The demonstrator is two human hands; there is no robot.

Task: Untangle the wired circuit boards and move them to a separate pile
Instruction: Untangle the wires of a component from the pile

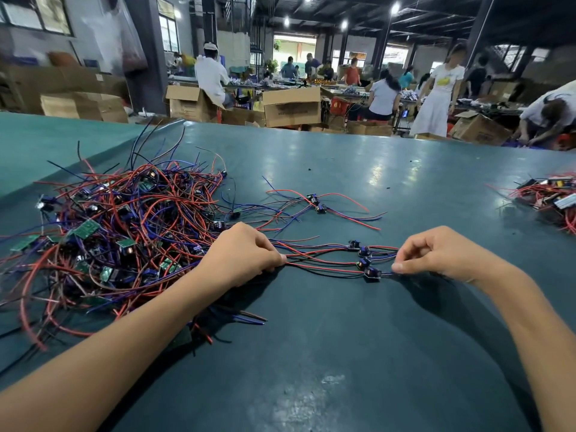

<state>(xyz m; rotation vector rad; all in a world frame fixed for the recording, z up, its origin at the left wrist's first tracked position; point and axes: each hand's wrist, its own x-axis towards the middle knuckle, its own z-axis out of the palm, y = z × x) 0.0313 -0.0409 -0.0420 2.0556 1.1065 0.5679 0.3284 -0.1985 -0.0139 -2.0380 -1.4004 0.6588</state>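
A big tangled heap of small circuit boards with red, blue and black wires (118, 232) covers the left of the green table (343, 353). Between my hands stretches a bundle of several wired boards (363, 258), its boards lined up near my right hand. My left hand (246, 254) grips the bundle's wires at the heap's right edge. My right hand (436, 254) pinches the wire ends just right of the boards. A few loose wired boards (316, 204) lie farther back, in the middle of the table.
A second pile of wired boards (551, 198) sits at the table's right edge. Beyond the table's far edge stand cardboard boxes (291, 106) and several people at other benches.
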